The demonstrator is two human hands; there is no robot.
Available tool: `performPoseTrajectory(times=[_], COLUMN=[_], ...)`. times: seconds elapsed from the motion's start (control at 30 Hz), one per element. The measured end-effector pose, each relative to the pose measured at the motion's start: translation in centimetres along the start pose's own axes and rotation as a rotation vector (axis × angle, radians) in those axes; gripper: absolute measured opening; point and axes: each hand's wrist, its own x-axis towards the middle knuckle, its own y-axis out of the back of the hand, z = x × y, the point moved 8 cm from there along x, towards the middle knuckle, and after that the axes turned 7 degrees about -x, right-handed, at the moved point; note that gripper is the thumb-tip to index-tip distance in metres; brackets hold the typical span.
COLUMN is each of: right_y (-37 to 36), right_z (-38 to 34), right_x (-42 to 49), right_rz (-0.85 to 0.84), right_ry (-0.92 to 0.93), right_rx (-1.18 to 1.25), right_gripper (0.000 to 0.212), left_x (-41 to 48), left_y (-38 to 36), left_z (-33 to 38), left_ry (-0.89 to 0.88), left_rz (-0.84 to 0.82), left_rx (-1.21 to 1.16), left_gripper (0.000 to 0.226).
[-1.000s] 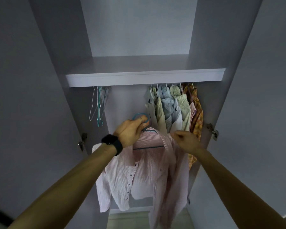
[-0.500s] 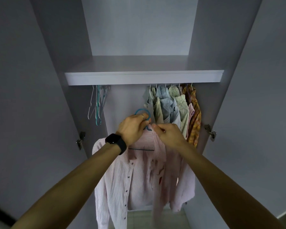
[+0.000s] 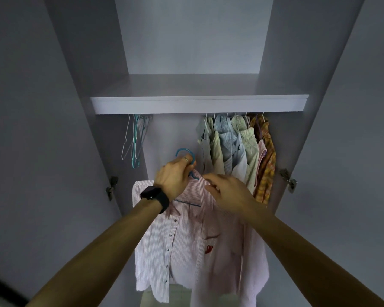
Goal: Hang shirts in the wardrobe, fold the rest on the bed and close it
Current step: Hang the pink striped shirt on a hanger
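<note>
A pink striped shirt (image 3: 186,244) with a small red mark on its chest hangs open on a blue hanger (image 3: 185,153). My left hand (image 3: 173,177), a black watch on its wrist, is shut around the hanger's neck just below the hook. My right hand (image 3: 227,189) pinches the shirt's collar at the right shoulder. Hanger and shirt are held in front of the open wardrobe (image 3: 197,105), below its shelf and left of several hung shirts (image 3: 235,151). The rail is hidden behind the shelf edge.
Several bare hangers (image 3: 134,140) hang at the rail's left end. Both wardrobe doors (image 3: 38,140) stand open at either side, with hinges at mid height. A gap lies between the bare hangers and the hung shirts. Pale floor shows below the shirt.
My right hand moved left from the shirt's right side up to the collar. The shirt's right half now drapes over the hanger and hangs straighter. My left hand kept hold of the hanger.
</note>
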Motion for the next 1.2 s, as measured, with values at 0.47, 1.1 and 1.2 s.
performPoseTrajectory(times=[0.47, 1.1, 1.2], right_y=[-5.4, -12.5, -12.7], right_z=[3.3, 10.5, 12.0], right_x=[7.6, 21.6, 22.7], right_rz=[-0.15, 0.016, 0.108], right_ry=[-0.274, -0.74, -0.772], right_rx=[0.033, 0.027, -0.007], right_gripper=[0.015, 0.028, 0.032], left_x=[4.4, 18.6, 18.8], left_y=[1.2, 5.1, 4.5], left_z=[-7.7, -14.5, -15.0], left_ry=[0.25, -0.243, -0.305], left_rz=[-0.128, 0.508, 0.616], left_rx=[0.267, 0.514, 0.499], left_gripper=[0.03, 0.064, 0.063])
